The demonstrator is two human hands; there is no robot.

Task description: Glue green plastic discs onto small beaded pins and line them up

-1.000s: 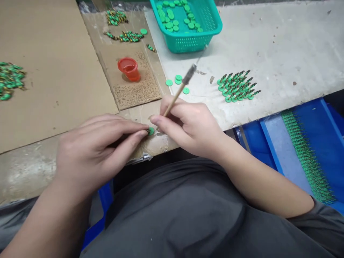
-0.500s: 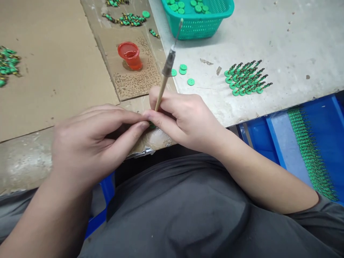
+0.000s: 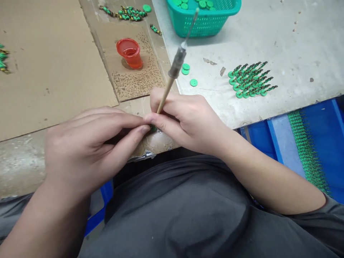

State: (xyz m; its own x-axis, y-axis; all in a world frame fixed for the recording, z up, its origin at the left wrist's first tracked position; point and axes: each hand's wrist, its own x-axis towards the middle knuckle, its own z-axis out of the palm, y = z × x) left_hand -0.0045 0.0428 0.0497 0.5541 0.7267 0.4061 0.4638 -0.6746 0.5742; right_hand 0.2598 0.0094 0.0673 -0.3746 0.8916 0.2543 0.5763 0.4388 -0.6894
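Observation:
At the table's front edge, my left hand (image 3: 94, 139) pinches a small green piece (image 3: 153, 127) between thumb and forefinger; the fingers hide most of it. My right hand (image 3: 188, 120) meets it there, its thumb and fingertip closed against the same piece. A thin brush-like tool (image 3: 176, 63) with a wooden handle and dark collar is also gripped in my right hand, its slender tip pointing up and away. Beyond the hands, a red cup (image 3: 130, 53) of liquid stands on speckled cardboard.
A green basket (image 3: 204, 27) of round green discs stands at the back. Loose green discs (image 3: 193, 82) lie before it. Rows of discs with upright green-and-brown figures (image 3: 251, 80) stand at right. Similar figures (image 3: 131, 13) lie piled on cardboard. A blue crate (image 3: 330, 143) holds many more below.
The view has shifted slightly, so the table things sit a little differently in frame. Both hands keep the same pinch, and the brush-like tool still points up.

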